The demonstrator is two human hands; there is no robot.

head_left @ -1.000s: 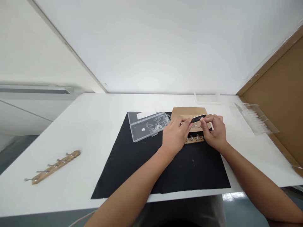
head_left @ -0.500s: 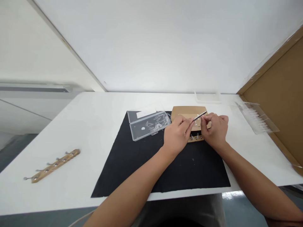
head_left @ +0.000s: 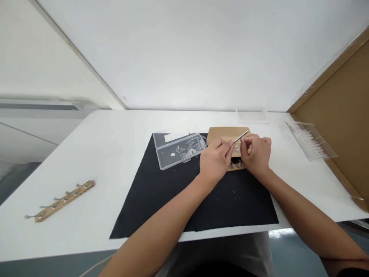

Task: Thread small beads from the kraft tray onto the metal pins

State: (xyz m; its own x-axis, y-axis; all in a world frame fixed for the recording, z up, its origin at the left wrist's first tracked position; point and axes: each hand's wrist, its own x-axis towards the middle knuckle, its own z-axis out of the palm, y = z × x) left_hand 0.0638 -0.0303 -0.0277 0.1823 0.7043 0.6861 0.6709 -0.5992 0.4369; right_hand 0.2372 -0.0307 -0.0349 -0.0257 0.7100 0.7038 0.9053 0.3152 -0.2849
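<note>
While the left hand (head_left: 215,157) keeps its grip closed on a thin stick (head_left: 241,136) between thumb and fingers, the stick slants up and away to the right, over a tan box (head_left: 216,132). The right hand (head_left: 256,154) is just beside it, its thumb and fingertips drawn together in a nearly closed grip; whether they pinch anything small, I cannot tell. Small pale bits (head_left: 236,148) lie in the box, between the hands.

Just in front of the box, partly hidden by both hands, a wooden strip (head_left: 234,167) with small clear pieces standing on it rests on a black cloth (head_left: 161,204). To the left of the box, an open clear case (head_left: 170,156) holds many loose clear nail tips (head_left: 191,148).

The cloth is spread on the white tabletop (head_left: 115,154). Well apart at the left lies another wooden strip (head_left: 65,201), with metal stems along it. A shallow clear tray (head_left: 252,117) sits near the back wall, and a clear box (head_left: 311,143) with a row of whitish pieces lies at the right, near a cardboard panel (head_left: 337,115).
</note>
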